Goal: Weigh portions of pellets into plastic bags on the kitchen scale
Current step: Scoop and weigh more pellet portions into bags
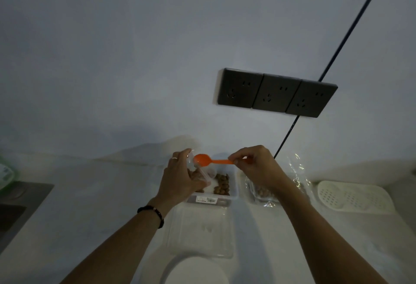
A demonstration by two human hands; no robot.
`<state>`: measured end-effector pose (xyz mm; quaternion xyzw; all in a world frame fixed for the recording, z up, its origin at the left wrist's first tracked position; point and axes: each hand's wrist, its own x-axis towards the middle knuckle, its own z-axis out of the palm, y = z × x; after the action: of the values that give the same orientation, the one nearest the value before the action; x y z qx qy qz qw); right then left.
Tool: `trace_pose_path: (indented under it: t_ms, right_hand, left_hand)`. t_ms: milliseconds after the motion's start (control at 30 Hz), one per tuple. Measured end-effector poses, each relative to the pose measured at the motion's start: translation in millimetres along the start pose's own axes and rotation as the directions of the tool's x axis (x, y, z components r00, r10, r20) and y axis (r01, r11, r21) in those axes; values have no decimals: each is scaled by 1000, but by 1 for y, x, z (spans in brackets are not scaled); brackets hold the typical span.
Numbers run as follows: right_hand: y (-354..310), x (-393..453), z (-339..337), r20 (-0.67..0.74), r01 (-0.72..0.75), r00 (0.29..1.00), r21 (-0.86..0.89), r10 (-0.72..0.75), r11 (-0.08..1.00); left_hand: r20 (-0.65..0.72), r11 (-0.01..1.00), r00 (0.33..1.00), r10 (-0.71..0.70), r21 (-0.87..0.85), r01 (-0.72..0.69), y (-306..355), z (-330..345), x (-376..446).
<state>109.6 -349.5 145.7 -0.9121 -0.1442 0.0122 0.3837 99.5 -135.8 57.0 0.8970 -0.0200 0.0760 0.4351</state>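
Wall (112, 47) filled the upper frame; white counter (101, 193) ran across the lower part; dark sink (20, 205) at left edge; three dark sockets (276, 92) right of centre, a black cable (351, 29) running diagonally past them; clear lid (200, 232) lay flat at lower centre, white scale (195, 270) at bottom edge just below it; perforated white tray (355, 196) at right; clear tub (233, 184) of brown pellets (222, 185) sat at centre; crinkly plastic bag (297, 171) with some pellets lay just right of the tub, partly behind the right forearm; left hand (180, 175) over the tub's left side, fingers curled round a small clear bag (203, 173), ring on one finger, dark bracelet (153, 214) on wrist; right hand (256, 164) pinched the handle of an orange spoon (202, 160) between thumb and fingertips; spoon held level above the tub, bowl just beside the left hand's bag; could not tell whether the bowl held pellets.
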Motion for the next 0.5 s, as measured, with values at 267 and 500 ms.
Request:
trace_pose_path:
  t_ms: [267,500]
  right_hand:
    - [15,-1,-2,-211,-100,966,222,148,970]
    - [49,13,39,-87,-278,959,-103,270,955]
  left_hand:
    - [-23,997,999,25,74,-24,-10,-2,-2]
    - [-36,996,999,20,91,-16,-28,-18,-7]
